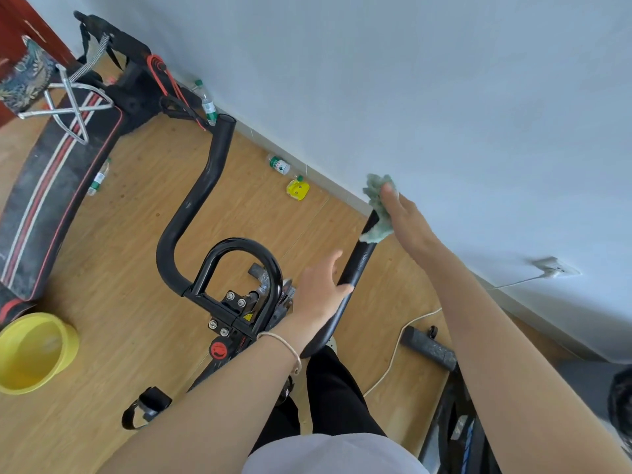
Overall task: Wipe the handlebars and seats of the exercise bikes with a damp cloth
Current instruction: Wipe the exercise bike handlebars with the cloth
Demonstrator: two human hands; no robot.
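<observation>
Starting from your left: the round yellow plastic bucket (65, 343) sits on the wood-plank floor (136, 234), well apart from where you're working. Re-wetting the cloth means a step over there. (Spotter)

Fine, leave it for now. The black tubular handlebar (191, 206) of the exercise bike sweeps up on that side with neither hand near it, so I'd treat that arm as the next pass. (Coach)

Your left hand (319, 290) lies against the lower stretch of the handlebar's right arm (359, 261). Its fingers (343, 285) are loose and a little apart, the thumb lifted. It looks like a touch rather than a clamp. (Spotter)

Firm that up, I'd say. Steady the bar there so it doesn't swing when you push from the far end. (Coach)

The crumpled pale green cloth (378, 217) is draped over the very tip of that right arm, close beside the white wall (444, 97). Your right hand (407, 220) presses it on flat, fingers (390, 196) straight and held together. (Spotter)

A flat palm only cleans one face. You'd do better to wrap the cloth round the tube, twist over the end cap, then draw it down towards your left hand in one long stroke. Keep your knuckles off the wall. The seat isn't in view, so that part is probably still to do. (Coach)
</observation>
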